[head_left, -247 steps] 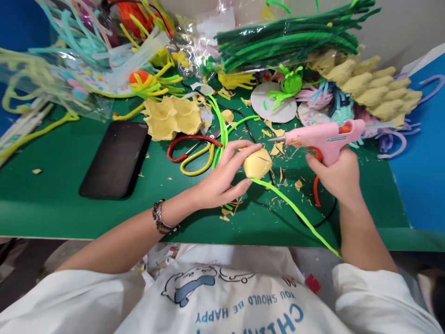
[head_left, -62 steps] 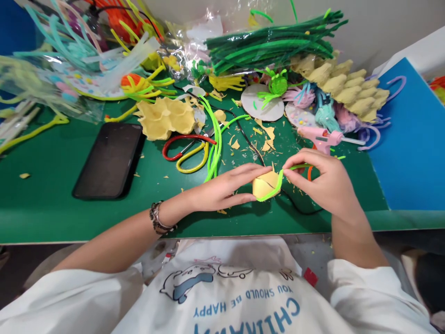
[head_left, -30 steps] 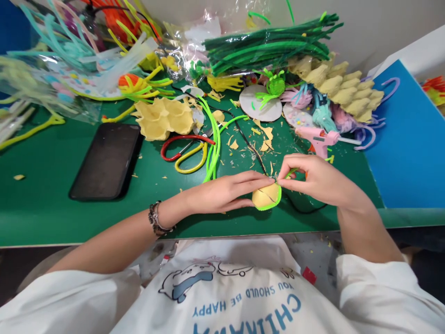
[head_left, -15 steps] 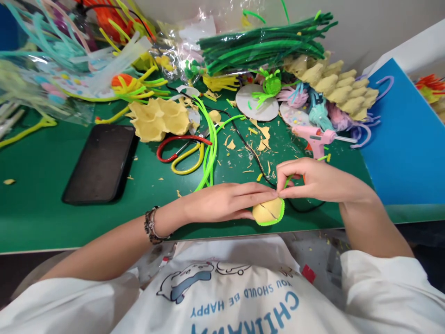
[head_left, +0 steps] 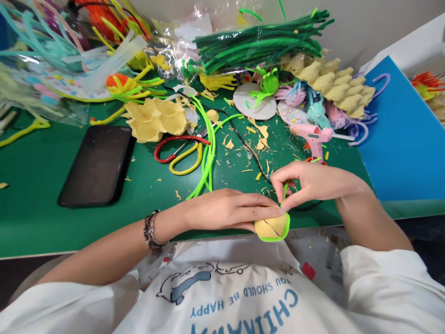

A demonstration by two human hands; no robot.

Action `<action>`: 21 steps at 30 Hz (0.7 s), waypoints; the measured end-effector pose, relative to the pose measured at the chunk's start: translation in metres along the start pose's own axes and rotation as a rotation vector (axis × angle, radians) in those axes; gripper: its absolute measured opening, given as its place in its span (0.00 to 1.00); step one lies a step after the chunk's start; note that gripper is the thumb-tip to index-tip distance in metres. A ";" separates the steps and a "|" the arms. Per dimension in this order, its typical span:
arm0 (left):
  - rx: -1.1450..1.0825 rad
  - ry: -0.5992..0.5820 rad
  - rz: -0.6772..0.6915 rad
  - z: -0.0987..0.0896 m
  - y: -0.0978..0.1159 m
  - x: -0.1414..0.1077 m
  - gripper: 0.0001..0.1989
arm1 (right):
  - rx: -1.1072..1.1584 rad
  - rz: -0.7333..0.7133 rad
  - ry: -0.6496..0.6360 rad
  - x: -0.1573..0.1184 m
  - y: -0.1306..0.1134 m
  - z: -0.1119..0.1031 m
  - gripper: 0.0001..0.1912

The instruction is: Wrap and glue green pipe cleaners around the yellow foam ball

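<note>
Covering the view: green work table (head_left: pixel 41 218), blue board (head_left: pixel 399 148) at its right, pale wall (head_left: pixel 365 23) behind. Black phone (head_left: pixel 95 164); dark green pipe-cleaner bundle (head_left: pixel 257 44); pink glue gun (head_left: pixel 314 139); scissors (head_left: pixel 181 150). Left hand (head_left: pixel 225 211) closed on yellow egg-carton cup (head_left: pixel 271 227) at near table edge. Right hand (head_left: pixel 309 183) pinches lime pipe cleaner (head_left: pixel 284 194) rimming the cup.

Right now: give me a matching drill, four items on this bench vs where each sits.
Things:
1. yellow cup
2. glue gun
3. phone
4. scissors

Places:
A. lying face up on the green table, far from both hands
B. under the left hand, lime pipe cleaner around its rim
C. behind the right hand, lying on the table
D. between the phone and the loose lime stems

Pairs: 1-B, 2-C, 3-A, 4-D
</note>
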State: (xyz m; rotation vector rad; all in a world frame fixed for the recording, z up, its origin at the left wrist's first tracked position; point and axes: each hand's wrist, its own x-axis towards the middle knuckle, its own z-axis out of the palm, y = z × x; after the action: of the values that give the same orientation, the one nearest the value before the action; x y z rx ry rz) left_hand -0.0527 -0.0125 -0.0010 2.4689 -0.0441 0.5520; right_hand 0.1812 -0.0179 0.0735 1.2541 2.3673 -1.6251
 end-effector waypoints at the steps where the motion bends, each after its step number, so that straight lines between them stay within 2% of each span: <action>1: 0.001 -0.007 0.006 0.000 0.000 0.000 0.21 | -0.005 0.004 -0.011 0.000 0.000 0.000 0.08; 10: 0.027 -0.144 -0.031 -0.001 0.003 0.001 0.22 | 0.061 -0.005 -0.096 0.007 0.006 0.001 0.12; 21: 0.076 -0.052 0.023 -0.002 0.002 0.000 0.22 | 0.099 0.028 -0.058 0.006 0.003 0.001 0.12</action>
State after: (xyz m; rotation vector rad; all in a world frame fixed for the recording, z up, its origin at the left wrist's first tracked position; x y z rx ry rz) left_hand -0.0534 -0.0132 0.0020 2.5594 -0.0739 0.5077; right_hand 0.1787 -0.0143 0.0678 1.2315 2.2516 -1.7649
